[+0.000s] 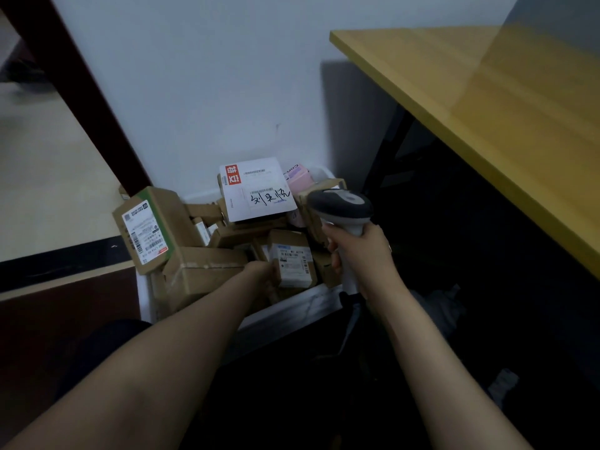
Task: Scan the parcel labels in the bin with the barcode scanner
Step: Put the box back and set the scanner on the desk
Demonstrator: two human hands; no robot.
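A white bin (302, 303) on the floor by the wall is packed with cardboard parcels. My right hand (360, 251) grips the handle of a grey and white barcode scanner (341, 206), its head held over the bin's right side. My left hand (264, 271) reaches into the bin and holds the near edge of a small brown parcel (292, 261) whose white label faces up. A white envelope with a red mark and handwriting (258, 193) leans at the back. A brown box with a green-edged label (146, 228) stands at the left.
A yellow tabletop (487, 108) juts out at the right above the bin, with a black table leg (386, 151) beside it. A dark red door frame (74, 92) slants at the left. The pale wall (211, 76) stands right behind the bin.
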